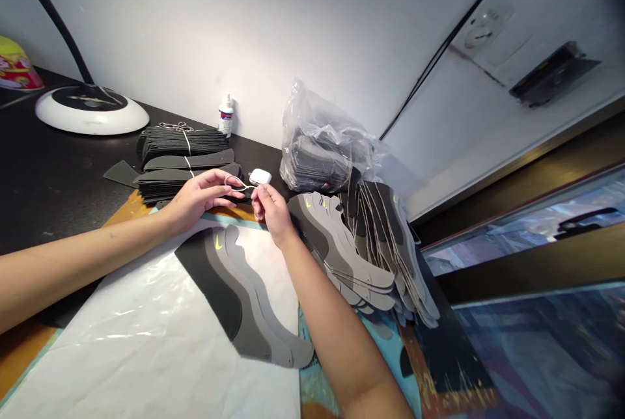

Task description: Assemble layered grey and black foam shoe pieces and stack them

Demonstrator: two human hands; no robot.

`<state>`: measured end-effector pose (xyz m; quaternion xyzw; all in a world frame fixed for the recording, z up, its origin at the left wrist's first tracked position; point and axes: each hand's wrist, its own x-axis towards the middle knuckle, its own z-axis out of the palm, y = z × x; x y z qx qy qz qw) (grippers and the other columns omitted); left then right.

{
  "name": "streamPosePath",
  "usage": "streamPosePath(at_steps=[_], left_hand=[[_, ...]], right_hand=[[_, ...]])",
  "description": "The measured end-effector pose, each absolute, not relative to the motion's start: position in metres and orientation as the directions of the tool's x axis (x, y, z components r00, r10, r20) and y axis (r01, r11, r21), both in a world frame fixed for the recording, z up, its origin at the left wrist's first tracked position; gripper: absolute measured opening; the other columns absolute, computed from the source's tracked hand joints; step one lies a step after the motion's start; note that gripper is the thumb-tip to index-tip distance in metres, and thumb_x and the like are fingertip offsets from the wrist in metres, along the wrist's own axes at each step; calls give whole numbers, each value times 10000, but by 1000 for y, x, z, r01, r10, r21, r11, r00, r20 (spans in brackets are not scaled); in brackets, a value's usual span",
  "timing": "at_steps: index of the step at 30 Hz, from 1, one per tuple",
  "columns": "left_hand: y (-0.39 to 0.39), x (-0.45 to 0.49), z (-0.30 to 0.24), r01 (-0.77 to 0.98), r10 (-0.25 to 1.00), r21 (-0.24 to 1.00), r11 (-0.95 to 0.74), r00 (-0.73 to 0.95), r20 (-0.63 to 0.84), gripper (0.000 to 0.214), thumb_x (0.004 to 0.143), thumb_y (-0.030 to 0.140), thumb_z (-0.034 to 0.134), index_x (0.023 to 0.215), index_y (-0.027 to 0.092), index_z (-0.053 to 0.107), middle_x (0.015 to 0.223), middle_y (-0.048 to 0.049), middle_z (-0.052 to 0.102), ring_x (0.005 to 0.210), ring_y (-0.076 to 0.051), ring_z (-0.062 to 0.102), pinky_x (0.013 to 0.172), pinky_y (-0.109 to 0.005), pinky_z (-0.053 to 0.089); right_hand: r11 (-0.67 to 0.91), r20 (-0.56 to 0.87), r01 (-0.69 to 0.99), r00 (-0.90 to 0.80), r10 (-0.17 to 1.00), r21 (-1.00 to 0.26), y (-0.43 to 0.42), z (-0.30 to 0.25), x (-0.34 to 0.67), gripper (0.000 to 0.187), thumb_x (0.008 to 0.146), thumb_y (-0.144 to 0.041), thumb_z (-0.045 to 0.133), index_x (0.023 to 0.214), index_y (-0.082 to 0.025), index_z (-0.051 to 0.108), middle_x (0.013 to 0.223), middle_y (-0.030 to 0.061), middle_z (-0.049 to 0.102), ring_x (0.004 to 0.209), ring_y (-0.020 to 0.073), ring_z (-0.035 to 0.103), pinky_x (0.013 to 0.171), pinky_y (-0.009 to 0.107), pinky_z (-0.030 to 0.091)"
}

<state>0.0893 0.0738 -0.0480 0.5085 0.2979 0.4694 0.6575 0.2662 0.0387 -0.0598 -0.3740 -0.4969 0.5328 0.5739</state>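
Observation:
My left hand (pixel 200 196) and my right hand (pixel 271 211) meet over the table, both pinching a thin white string (pixel 237 185) that loops between them. Under the string lies a small dark bundle (pixel 240 196), mostly hidden by my fingers. Just behind my right hand sits a small white case (pixel 260 176). In front of my hands a grey and black shoe-upper piece (pixel 244 295) with a yellow-green logo lies flat on a clear plastic sheet (pixel 146 347).
Tied stacks of black cut pieces (pixel 183 162) stand behind my left hand. A fanned pile of grey uppers (pixel 371 256) spreads to the right, below a plastic bag (pixel 325 146) of more pieces. A small white bottle (pixel 225 116) and a lamp base (pixel 92 110) sit near the wall.

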Motion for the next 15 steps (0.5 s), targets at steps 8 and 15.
streamPosePath(at_steps=[8, 15], left_hand=[[76, 91, -52, -240, 915, 971, -3, 390, 100, 329, 675, 251, 850, 906, 223, 617, 945, 2, 718, 732, -146, 684, 539, -210, 519], [79, 89, -58, -63, 835, 992, -110, 536, 126, 305, 793, 355, 769, 1057, 204, 756, 872, -33, 737, 739, -175, 681, 599, -251, 524]], right_hand=[[141, 162, -231, -74, 984, -963, 38, -60, 266, 473, 836, -660, 604, 760, -205, 502, 535, -93, 458, 442, 51, 353, 440, 185, 278], [151, 170, -190, -90, 981, -970, 37, -59, 266, 476, 836, -667, 592, 750, -209, 498, 549, -89, 458, 462, 57, 351, 450, 187, 283]])
